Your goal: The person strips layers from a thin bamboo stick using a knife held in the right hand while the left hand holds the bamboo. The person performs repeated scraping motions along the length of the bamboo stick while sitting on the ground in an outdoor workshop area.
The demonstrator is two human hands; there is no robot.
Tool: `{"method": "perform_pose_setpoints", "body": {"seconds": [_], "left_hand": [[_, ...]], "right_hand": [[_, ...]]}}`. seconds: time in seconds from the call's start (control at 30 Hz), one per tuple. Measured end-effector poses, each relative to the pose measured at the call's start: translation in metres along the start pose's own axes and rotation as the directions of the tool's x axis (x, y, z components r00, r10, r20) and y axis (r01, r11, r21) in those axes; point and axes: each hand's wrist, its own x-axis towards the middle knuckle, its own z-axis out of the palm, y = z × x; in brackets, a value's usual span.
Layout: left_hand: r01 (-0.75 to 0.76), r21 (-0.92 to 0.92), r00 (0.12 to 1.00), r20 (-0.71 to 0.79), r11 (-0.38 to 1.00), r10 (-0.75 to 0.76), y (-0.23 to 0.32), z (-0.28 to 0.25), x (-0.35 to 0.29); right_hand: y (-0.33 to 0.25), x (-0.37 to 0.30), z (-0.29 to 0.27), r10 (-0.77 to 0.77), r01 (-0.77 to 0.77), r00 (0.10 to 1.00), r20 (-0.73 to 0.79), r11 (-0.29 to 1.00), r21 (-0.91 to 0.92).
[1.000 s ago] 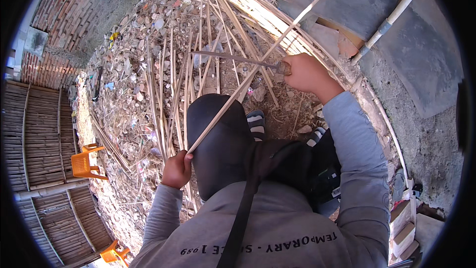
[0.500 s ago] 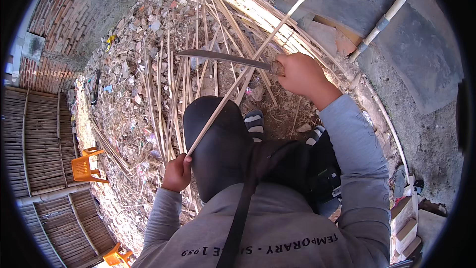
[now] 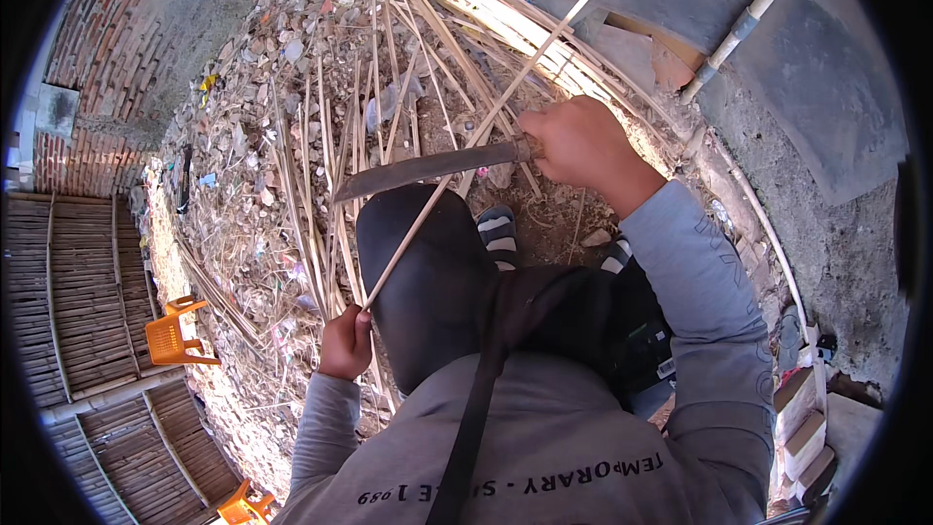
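Note:
A long thin bamboo strip (image 3: 505,97) runs slantwise from near my left knee up toward the far right. Its near end is pinched in my left hand (image 3: 346,342), thumb on top. My right hand (image 3: 588,148) is closed round the handle of a machete (image 3: 428,168). The broad, dark blade points left and lies across the strip, a little beyond my knee; whether its edge touches the strip or passes just over it I cannot tell. Most of the handle is hidden in my fist.
Several bamboo strips (image 3: 313,175) lie on the littered ground ahead, with a sunlit bundle (image 3: 486,5) at the back. Grey sheets (image 3: 816,87) and a pale pole (image 3: 748,19) stand at the right. An orange chair (image 3: 170,335) is at the left, near woven bamboo panels (image 3: 83,282).
The machete has come nearer to me along the strip, its tip swinging down toward my knee. My right hand has shifted slightly left. The left hand keeps its hold almost unmoved.

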Motion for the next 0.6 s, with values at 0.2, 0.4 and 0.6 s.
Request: {"method": "perform_pose_setpoints", "body": {"seconds": [0.2,0.4,0.6], "left_hand": [[0.164,-0.070,0.984,0.080,0.984,-0.158,0.003,-0.016,-0.012],[0.039,0.060,0.999,0.020,0.997,-0.041,-0.020,-0.016,-0.025],[0.106,0.060,0.991,0.079,0.993,-0.111,-0.010,-0.029,-0.029]], "right_hand": [[0.037,0.001,0.001,0.213,-0.210,0.966,-0.144,0.977,0.035],[0.009,0.000,0.011,-0.058,0.059,0.998,-0.031,0.997,0.041],[0.070,0.004,0.006,0.505,-0.452,0.863,-0.024,0.793,0.409]]}}
